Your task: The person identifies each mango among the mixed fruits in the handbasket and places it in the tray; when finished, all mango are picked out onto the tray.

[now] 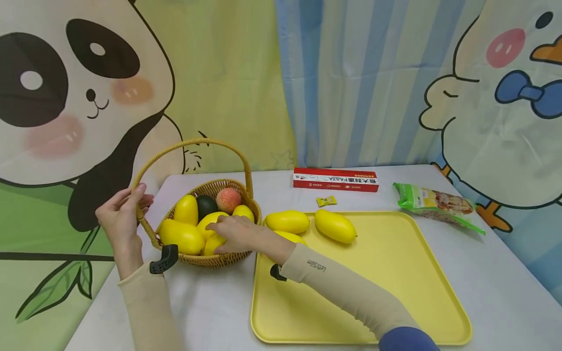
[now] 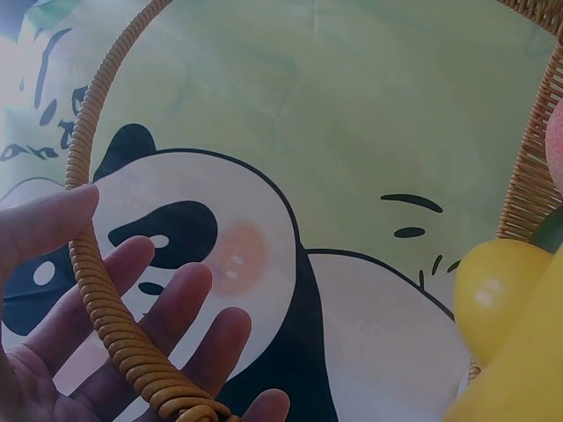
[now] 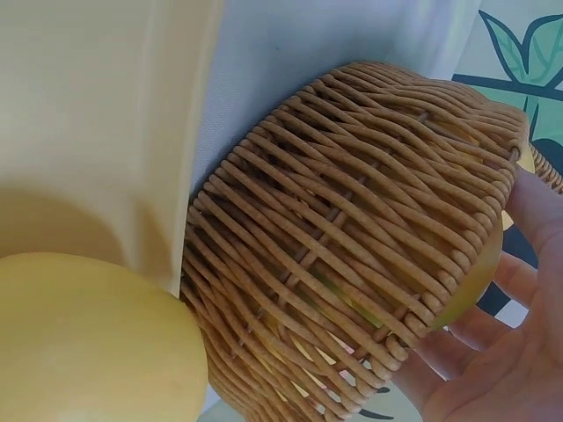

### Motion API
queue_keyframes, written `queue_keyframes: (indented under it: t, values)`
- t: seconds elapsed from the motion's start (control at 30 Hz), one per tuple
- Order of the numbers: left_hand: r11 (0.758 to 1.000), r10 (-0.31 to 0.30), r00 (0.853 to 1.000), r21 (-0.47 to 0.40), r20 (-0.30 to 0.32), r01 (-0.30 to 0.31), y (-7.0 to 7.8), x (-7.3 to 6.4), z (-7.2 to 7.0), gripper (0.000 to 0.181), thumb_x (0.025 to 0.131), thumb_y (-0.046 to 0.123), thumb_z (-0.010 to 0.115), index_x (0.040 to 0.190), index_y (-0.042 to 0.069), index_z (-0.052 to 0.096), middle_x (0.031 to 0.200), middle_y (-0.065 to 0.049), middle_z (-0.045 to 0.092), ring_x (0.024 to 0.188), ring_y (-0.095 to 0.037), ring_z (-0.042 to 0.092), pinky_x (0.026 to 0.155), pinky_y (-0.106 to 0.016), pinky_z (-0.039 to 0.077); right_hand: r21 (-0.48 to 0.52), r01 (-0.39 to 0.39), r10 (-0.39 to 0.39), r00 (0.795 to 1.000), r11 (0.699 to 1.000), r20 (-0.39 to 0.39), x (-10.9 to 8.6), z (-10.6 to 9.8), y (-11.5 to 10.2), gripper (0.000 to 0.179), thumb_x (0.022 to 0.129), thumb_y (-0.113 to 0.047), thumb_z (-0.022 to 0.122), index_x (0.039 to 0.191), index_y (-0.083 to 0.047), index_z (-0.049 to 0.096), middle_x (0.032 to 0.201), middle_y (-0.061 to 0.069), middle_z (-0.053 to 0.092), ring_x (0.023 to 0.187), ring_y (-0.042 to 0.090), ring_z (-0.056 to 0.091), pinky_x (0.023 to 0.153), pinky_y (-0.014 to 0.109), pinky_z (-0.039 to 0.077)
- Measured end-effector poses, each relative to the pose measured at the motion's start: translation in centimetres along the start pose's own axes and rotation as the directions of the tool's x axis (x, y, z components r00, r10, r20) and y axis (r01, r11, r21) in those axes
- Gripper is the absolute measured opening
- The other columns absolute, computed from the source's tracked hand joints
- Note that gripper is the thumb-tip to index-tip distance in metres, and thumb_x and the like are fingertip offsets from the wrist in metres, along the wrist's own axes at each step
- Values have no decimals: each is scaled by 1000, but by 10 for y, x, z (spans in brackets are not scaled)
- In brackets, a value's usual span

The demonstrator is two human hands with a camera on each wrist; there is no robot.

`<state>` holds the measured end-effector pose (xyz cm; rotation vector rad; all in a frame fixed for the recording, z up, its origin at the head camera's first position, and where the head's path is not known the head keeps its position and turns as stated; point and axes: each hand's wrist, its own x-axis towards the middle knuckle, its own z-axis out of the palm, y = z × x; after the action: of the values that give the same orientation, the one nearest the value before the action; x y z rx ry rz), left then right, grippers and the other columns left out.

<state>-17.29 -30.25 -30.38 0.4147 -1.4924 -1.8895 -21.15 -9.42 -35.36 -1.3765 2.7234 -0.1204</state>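
Wicker basket [image 1: 212, 262] upright on the table [image 1: 206, 312], just left of the yellow tray [image 1: 364, 297]; contact between the two unclear. Left hand [image 1: 124, 214] holds the left side of the handle [image 1: 193, 142] between thumb and fingers, loosely by the look of the left wrist view. Right hand [image 1: 237, 233] reaches over the basket's right rim, fingers spread on yellow fruit [image 1: 211, 222] inside; whether they grip or only rest, cannot tell.

Risks, as judged:
- Basket heaped about level with its rim. A sideways push by the right hand could roll a fruit over the near edge; peach [image 1: 229, 200] and dark green fruit [image 1: 205, 205] sit on the far side.
- Loose hold high on the handle: a pull there, or a wrist catching the rim, might tip the basket.
- Smooth, rounded skins: a partial grip would likely slip.
- Right forearm crosses the tray's left side, close to the partly hidden fruit [image 1: 291, 237]; lowering it could knock that one into the far-left fruit [image 1: 287, 221].
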Motion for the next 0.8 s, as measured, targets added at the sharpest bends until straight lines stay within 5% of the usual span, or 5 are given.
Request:
queue_keyframes:
  t: [0.8]
  values:
    - [1000,-21,1000,5,-7,21,0,1,0,31,72,27,85,93,6,76,67,1,70,56,-11,66,56,-16,52,44,53,-55,997,998,58,4,2,-3,46,91,-35,66,133,-18,57,121,-5,64,107,9,59,82,22,51]
